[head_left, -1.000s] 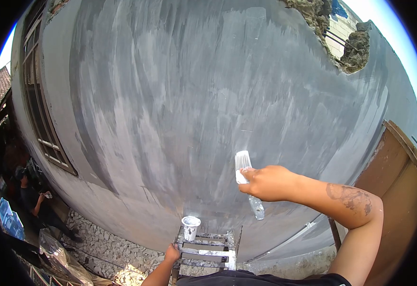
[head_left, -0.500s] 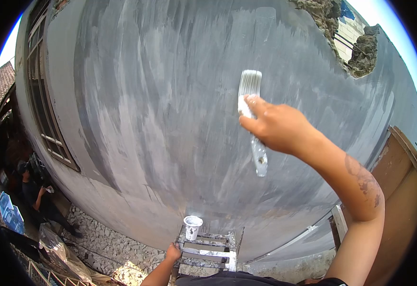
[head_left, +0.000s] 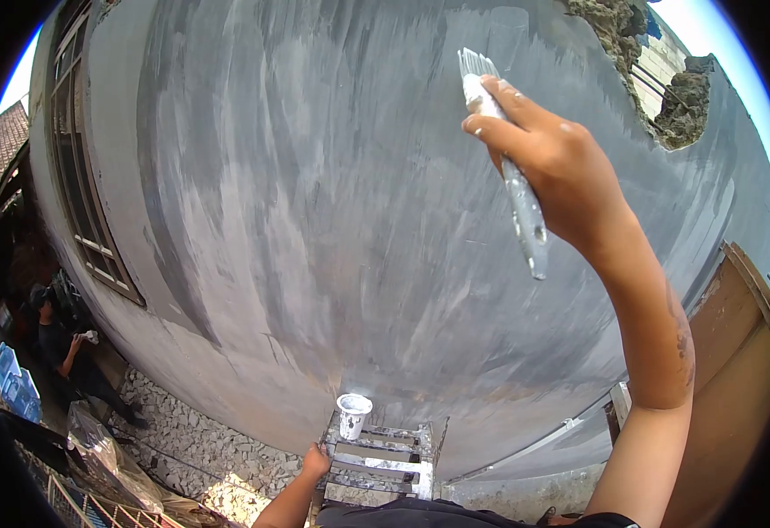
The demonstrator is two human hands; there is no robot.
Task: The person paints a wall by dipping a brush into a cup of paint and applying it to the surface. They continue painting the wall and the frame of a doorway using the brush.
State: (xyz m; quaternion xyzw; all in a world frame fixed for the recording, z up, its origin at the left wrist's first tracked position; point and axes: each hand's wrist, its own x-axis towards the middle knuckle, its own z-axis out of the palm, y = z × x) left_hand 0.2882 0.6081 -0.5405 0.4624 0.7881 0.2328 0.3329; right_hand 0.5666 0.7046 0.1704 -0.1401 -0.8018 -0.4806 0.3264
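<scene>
My right hand [head_left: 556,163] is closed round a paintbrush [head_left: 524,211], its handle slanting down to the right and its white-coated bristles up against the grey wall [head_left: 358,202]. White flecks dot the fingers and the handle. Streaks of lighter and darker grey run down the wall. Low in the view, my left hand [head_left: 316,460] grips the side of a paint-splashed ladder [head_left: 376,464]. On the ladder's top stands a white cup [head_left: 352,422] with dark smears, just beyond that hand.
A broken hole [head_left: 679,106] with rough edges opens at the wall's upper right. A barred window [head_left: 81,176] is at left. Below lie rubble [head_left: 200,444] and a clear plastic bag [head_left: 108,462]. A person [head_left: 64,348] stands at lower left near a blue crate [head_left: 17,383]. Brown panel [head_left: 719,352] at right.
My right hand has moved up and slightly right with the paintbrush, which now tilts more to the left at its bristles. My left hand stays on the ladder.
</scene>
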